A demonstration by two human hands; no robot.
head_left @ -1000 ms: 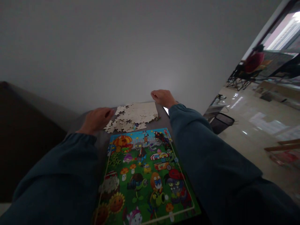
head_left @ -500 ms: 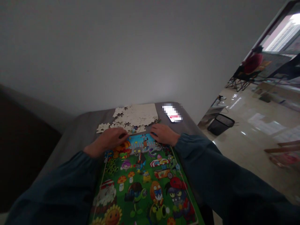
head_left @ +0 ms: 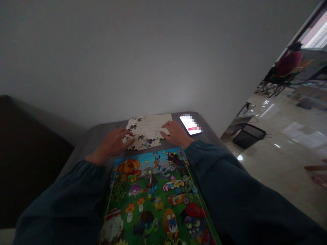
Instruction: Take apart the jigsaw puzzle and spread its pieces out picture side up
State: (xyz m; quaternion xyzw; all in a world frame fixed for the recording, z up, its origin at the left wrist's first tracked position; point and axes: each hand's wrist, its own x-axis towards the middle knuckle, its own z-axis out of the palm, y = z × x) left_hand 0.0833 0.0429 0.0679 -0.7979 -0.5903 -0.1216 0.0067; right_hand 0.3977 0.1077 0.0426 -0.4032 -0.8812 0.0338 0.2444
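A pile of jigsaw pieces (head_left: pixel 147 127), mostly pale backs up, lies against the wall on the grey-covered surface. My left hand (head_left: pixel 113 144) rests at the pile's left edge, thumb and fingers apart around some loose pieces. At the right edge, my right hand (head_left: pixel 176 133) touches the pieces with its fingers spread. Neither hand clearly grips a piece. Closer to me lies a colourful cartoon puzzle board (head_left: pixel 155 190) with plants and zombies on green. A few pieces near the pile's front show colour.
A lit phone (head_left: pixel 189 125) lies right of the pile. The wall (head_left: pixel 153 61) rises directly behind the grey surface (head_left: pixel 98 131). On the floor to the right stands a black mesh bin (head_left: pixel 249 136), with a chair (head_left: pixel 288 64) farther back.
Both hands have moved forward off the board's top edge to the two sides of the pile. The loose pieces at the left have shifted inward, and the board's top edge is uncovered.
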